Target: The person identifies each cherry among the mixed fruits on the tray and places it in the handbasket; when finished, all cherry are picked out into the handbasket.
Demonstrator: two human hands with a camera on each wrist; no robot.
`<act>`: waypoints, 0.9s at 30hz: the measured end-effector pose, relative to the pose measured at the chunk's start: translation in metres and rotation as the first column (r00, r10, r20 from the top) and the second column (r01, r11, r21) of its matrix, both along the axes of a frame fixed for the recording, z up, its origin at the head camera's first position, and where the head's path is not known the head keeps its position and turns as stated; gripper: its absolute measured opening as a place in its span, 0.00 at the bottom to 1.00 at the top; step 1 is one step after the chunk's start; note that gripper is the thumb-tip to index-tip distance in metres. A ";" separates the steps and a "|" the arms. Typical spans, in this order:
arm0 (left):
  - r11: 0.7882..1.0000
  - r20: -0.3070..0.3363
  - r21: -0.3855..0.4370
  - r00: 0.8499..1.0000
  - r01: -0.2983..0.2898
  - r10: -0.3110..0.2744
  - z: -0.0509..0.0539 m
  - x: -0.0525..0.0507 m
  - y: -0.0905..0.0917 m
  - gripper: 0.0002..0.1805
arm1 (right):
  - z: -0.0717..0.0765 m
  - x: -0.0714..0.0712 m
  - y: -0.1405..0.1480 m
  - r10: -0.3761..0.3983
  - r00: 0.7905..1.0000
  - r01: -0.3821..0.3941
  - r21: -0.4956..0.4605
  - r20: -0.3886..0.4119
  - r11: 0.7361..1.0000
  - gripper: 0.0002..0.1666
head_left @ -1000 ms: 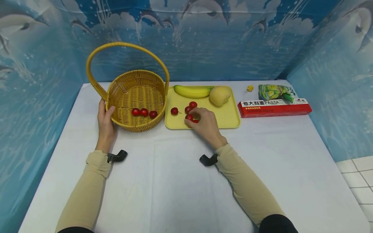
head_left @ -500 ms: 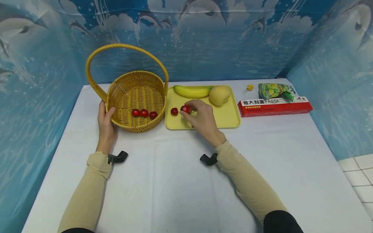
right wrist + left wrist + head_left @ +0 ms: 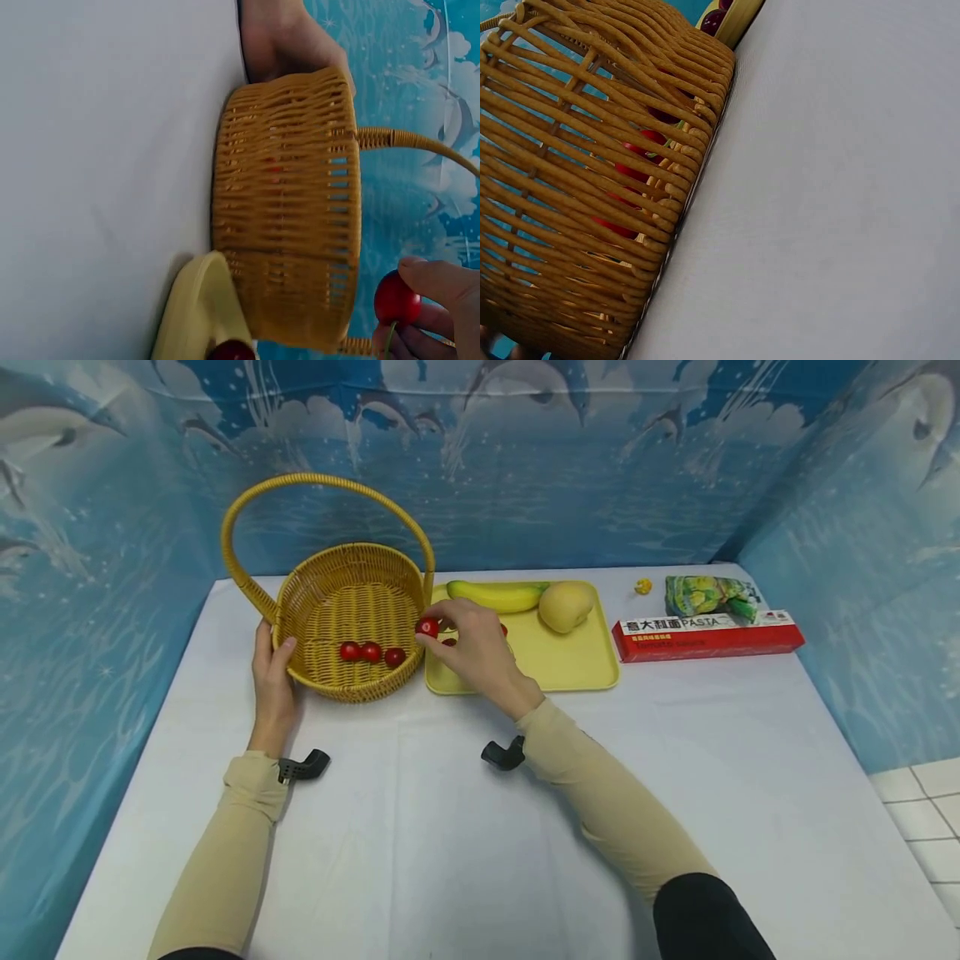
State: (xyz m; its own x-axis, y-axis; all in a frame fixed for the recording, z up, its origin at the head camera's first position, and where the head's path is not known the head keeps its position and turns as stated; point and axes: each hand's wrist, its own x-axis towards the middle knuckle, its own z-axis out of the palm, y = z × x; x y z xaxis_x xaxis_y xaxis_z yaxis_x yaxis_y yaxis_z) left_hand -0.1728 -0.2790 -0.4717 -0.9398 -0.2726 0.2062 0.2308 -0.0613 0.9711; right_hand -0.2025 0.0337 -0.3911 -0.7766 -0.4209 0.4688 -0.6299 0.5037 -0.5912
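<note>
My left hand point(image 3: 273, 689) holds the left side of a yellow wicker basket point(image 3: 356, 691), the thumb over its rim. Three red cherries point(image 3: 371, 652) lie in a row on the basket's floor. Between thumb and fingers, my right hand point(image 3: 480, 647) pinches another red cherry point(image 3: 427, 627), close by the basket's right rim. In the right wrist view this held cherry point(image 3: 397, 298) has a green stem hanging from it. The right hand is above the left part of a yellow tray point(image 3: 588, 668), partly hiding the cherries on it.
A banana point(image 3: 498, 597) and a round yellow fruit point(image 3: 564, 607) lie on the tray. To its right are a red pasta box point(image 3: 705, 639), a green packet point(image 3: 705, 595) and a small yellow piece point(image 3: 642, 586). The basket's tall handle point(image 3: 322, 479) arches over it.
My right hand has taken a cherry from the tray, lifted it and carried it left to the basket's right rim. The left hand and the basket have stayed in place.
</note>
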 end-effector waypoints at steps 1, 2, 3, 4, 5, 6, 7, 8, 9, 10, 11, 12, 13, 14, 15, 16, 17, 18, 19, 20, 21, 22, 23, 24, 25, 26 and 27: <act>1.000 0.004 0.001 1.000 0.002 -0.002 0.000 0.000 0.000 0.33 | 0.001 -0.001 -0.005 0.009 1.000 -0.009 0.013 0.000 1.000 0.19; 1.000 0.010 -0.008 1.000 0.003 -0.003 -0.001 0.000 0.000 0.33 | 0.003 -0.001 -0.009 0.016 1.000 -0.016 0.029 0.002 0.999 0.19; 1.000 0.016 -0.012 1.000 0.003 -0.003 -0.001 0.000 0.000 0.33 | 0.004 -0.002 -0.014 0.023 1.000 -0.023 0.043 0.005 0.999 0.20; 1.000 0.019 -0.017 1.000 0.004 -0.004 -0.001 0.001 0.000 0.34 | 0.006 -0.003 -0.018 0.026 1.000 -0.027 0.060 0.010 0.998 0.20; 1.000 0.022 -0.016 1.000 0.005 -0.005 -0.001 0.001 0.000 0.34 | 0.009 -0.004 -0.023 0.028 0.999 -0.029 0.079 0.015 0.996 0.20; 1.000 0.022 -0.021 1.000 0.002 -0.002 -0.001 0.001 0.000 0.34 | 0.011 -0.005 -0.027 0.029 0.999 -0.030 0.099 0.018 0.995 0.21; 1.000 0.022 -0.018 1.000 0.001 -0.001 -0.001 0.001 0.000 0.34 | 0.013 -0.007 -0.032 0.028 0.999 -0.030 0.117 0.021 0.993 0.21; 1.000 0.021 -0.014 1.000 0.001 -0.001 -0.001 0.001 -0.001 0.34 | 0.014 -0.009 -0.036 0.026 0.999 -0.030 0.136 0.025 0.990 0.21; 1.000 0.019 -0.009 1.000 0.002 -0.002 -0.001 0.000 -0.001 0.34 | 0.016 -0.010 -0.040 0.025 0.999 -0.028 0.155 0.024 0.988 0.21; 1.000 0.017 -0.007 1.000 0.000 0.000 -0.001 0.000 -0.001 0.34 | 0.017 -0.012 -0.045 0.021 0.999 -0.025 0.170 0.025 0.985 0.20; 1.000 0.017 -0.014 1.000 -0.004 0.004 -0.001 0.000 -0.002 0.34 | 0.019 -0.014 -0.049 0.020 1.000 -0.024 0.180 0.022 0.983 0.21; 1.000 0.016 -0.019 1.000 -0.007 0.007 -0.001 0.000 -0.002 0.34 | 0.019 -0.017 -0.053 0.018 1.000 -0.022 0.186 0.021 0.982 0.22; 1.000 0.016 -0.023 1.000 -0.011 0.011 -0.001 -0.001 -0.002 0.34 | 0.020 -0.018 -0.056 0.017 1.000 -0.021 0.192 0.023 0.981 0.23; 1.000 0.015 -0.016 1.000 -0.010 0.010 0.000 -0.001 -0.002 0.34 | 0.021 -0.019 -0.058 0.016 1.000 -0.021 0.196 0.023 0.980 0.24; 1.000 0.014 -0.011 1.000 -0.007 0.008 0.000 -0.001 -0.002 0.34 | 0.022 -0.020 -0.060 0.015 1.000 -0.019 0.199 0.022 0.980 0.25; 1.000 0.016 -0.014 1.000 -0.008 0.008 0.000 -0.001 -0.001 0.34 | 0.022 -0.020 -0.061 0.014 1.000 -0.018 0.197 0.026 0.980 0.25; 1.000 0.018 -0.012 1.000 -0.006 0.006 0.000 -0.001 -0.001 0.34 | 0.023 -0.020 -0.061 0.014 1.000 -0.019 0.199 0.027 0.980 0.26; 1.000 0.019 -0.004 1.000 -0.003 0.003 0.001 0.000 -0.001 0.34 | 0.022 -0.019 -0.060 0.015 0.999 -0.020 0.200 0.029 0.980 0.26; 1.000 0.022 -0.004 1.000 -0.003 0.003 0.001 0.000 -0.001 0.34 | 0.021 -0.017 -0.058 0.017 0.999 -0.023 0.199 0.030 0.980 0.25; 1.000 0.025 -0.002 1.000 -0.002 0.002 0.002 0.001 -0.001 0.35 | 0.020 -0.015 -0.055 0.019 0.999 -0.025 0.194 0.030 0.981 0.24; 1.000 0.028 -0.009 1.000 -0.003 0.003 0.002 0.001 -0.002 0.35 | 0.018 -0.013 -0.051 0.019 0.999 -0.026 0.187 0.034 0.982 0.24; 1.000 0.031 -0.016 0.999 -0.006 0.006 0.003 0.001 -0.001 0.35 | 0.015 -0.011 -0.046 0.020 0.999 -0.026 0.176 0.037 0.984 0.23; 1.000 0.030 -0.016 1.000 -0.006 0.006 0.003 0.001 -0.001 0.34 | 0.013 -0.009 -0.040 0.022 0.999 -0.027 0.161 0.036 0.987 0.22; 1.000 0.029 -0.018 1.000 -0.006 0.006 0.003 0.001 -0.001 0.34 | 0.010 -0.007 -0.033 0.021 0.999 -0.026 0.141 0.035 0.990 0.21; 1.000 0.028 -0.019 1.000 -0.005 0.006 0.003 0.002 -0.001 0.34 | 0.007 -0.006 -0.027 0.019 0.999 -0.024 0.119 0.037 0.993 0.21; 1.000 0.027 -0.016 1.000 -0.004 0.004 0.003 0.002 -0.001 0.34 | 0.005 -0.004 -0.020 0.017 0.999 -0.021 0.100 0.038 0.995 0.20; 1.000 0.025 -0.013 1.000 -0.003 0.003 0.003 0.002 -0.001 0.34 | 0.003 -0.003 -0.013 0.012 0.999 -0.016 0.085 0.040 0.996 0.20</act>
State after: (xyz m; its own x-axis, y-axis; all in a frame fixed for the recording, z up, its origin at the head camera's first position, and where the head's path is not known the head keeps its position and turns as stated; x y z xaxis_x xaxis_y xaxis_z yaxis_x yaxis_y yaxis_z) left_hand -0.1710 -0.2803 -0.4689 -0.9438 -0.2733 0.1859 0.2065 -0.0484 0.9772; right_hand -0.2057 0.0211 -0.3884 -0.7873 -0.4689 0.4003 -0.6145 0.5443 -0.5711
